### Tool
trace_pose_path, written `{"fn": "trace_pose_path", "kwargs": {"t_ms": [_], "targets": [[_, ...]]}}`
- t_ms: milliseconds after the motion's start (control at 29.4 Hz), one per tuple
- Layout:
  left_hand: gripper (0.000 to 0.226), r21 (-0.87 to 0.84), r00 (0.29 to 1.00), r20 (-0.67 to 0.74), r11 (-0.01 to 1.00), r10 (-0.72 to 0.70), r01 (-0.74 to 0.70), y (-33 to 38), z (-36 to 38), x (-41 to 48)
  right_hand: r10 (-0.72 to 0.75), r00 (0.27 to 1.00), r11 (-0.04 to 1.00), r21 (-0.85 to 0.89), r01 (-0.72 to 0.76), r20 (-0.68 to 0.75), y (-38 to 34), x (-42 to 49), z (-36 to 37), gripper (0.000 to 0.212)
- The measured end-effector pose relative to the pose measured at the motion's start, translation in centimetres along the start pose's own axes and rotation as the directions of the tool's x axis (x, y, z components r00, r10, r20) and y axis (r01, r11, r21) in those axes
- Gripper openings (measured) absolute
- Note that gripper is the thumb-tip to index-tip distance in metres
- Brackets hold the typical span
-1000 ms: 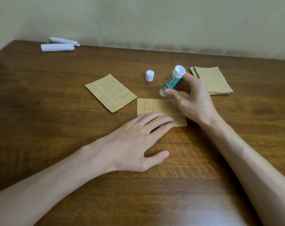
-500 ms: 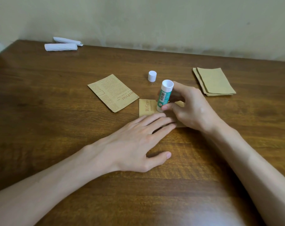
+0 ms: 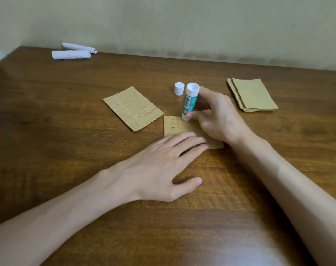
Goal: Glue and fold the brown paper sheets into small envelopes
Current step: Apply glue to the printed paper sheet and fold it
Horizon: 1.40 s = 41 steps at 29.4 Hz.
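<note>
A brown printed paper sheet (image 3: pixel 175 126) lies at the table's middle. My left hand (image 3: pixel 163 166) rests flat on its near edge, fingers straight, pressing it down. My right hand (image 3: pixel 219 116) grips a green-and-white glue stick (image 3: pixel 190 100), held nearly upright with its lower end touching the sheet's far edge. The glue stick's white cap (image 3: pixel 179 88) stands on the table just behind it. A finished printed brown envelope (image 3: pixel 133 108) lies to the left of the sheet. A stack of plain brown sheets (image 3: pixel 252 95) sits at the right.
Two rolled white papers (image 3: pixel 71 54) lie at the far left near the wall. The wooden table (image 3: pixel 67 150) runs back to a pale wall, with its left corner at the far left.
My right hand has brought the glue stick down and leftward, from tilted above the sheet to nearly upright on its far edge. My left hand has stayed pressing the sheet.
</note>
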<state>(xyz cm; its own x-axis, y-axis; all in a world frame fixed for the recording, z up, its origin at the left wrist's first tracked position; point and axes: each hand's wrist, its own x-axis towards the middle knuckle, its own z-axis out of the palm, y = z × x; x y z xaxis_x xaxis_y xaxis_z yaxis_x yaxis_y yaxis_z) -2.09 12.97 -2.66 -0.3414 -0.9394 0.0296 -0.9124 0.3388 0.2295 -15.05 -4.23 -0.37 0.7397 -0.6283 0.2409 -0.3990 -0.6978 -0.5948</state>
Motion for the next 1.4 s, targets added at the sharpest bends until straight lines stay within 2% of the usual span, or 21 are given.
{"fn": "trace_pose_path", "kwargs": {"t_ms": [102, 238, 306, 442, 545, 783, 953, 1157, 1259, 1395], "targets": [[0.075, 0.003, 1.000, -0.007, 1.000, 0.002, -0.002, 0.0, 0.0, 0.0, 0.020, 1.000, 0.995, 0.097, -0.018, -0.020, 0.4, 0.1, 0.0, 0.034], [0.075, -0.004, 1.000, -0.002, 1.000, 0.006, -0.006, -0.1, -0.1, 0.0, 0.053, 0.982, 0.966, 0.257, -0.004, -0.184, 0.3, -0.5, -0.4, 0.033], [0.075, -0.004, 1.000, -0.007, 1.000, 0.008, -0.008, -0.1, -0.1, -0.1, 0.034, 0.989, 0.947, 0.321, 0.014, -0.144, -0.3, -0.9, -0.9, 0.032], [0.075, 0.003, 1.000, -0.022, 1.000, 0.006, -0.006, -0.1, 0.0, 0.0, -0.111, 0.991, 0.965, 0.245, 0.089, 0.080, -0.9, -1.6, -1.2, 0.027], [0.075, 0.003, 0.999, -0.040, 1.000, 0.014, -0.014, 0.0, 0.0, 0.0, -0.121, 0.986, 0.982, 0.158, 0.102, 0.117, -0.8, -1.5, -0.7, 0.027], [0.076, -0.016, 1.000, -0.026, 1.000, -0.011, 0.011, 0.0, -0.1, -0.1, -0.096, 0.995, 0.995, 0.031, 0.095, 0.036, -1.1, -1.1, 0.1, 0.043], [0.077, -0.038, 1.000, -0.007, 0.999, -0.019, 0.019, 0.0, -0.2, -0.1, -0.090, 0.996, 0.996, 0.002, 0.090, -0.014, -0.9, -0.1, 0.8, 0.029], [0.077, -0.071, 0.999, 0.023, 0.997, -0.031, 0.033, 0.1, -0.5, 0.0, -0.062, 0.998, 0.998, 0.005, 0.062, 0.000, -0.8, 0.8, 0.9, 0.039], [0.077, -0.083, 0.999, 0.030, 0.996, -0.033, 0.036, 0.1, -0.6, 0.0, -0.043, 0.999, 0.997, 0.061, 0.044, -0.022, -0.5, 0.7, 1.0, 0.038], [0.076, -0.073, 1.000, 0.016, 0.997, -0.026, 0.027, 0.0, -0.6, 0.0, -0.036, 0.984, 0.970, 0.230, 0.076, -0.175, -0.7, 0.5, 0.5, 0.030]]}}
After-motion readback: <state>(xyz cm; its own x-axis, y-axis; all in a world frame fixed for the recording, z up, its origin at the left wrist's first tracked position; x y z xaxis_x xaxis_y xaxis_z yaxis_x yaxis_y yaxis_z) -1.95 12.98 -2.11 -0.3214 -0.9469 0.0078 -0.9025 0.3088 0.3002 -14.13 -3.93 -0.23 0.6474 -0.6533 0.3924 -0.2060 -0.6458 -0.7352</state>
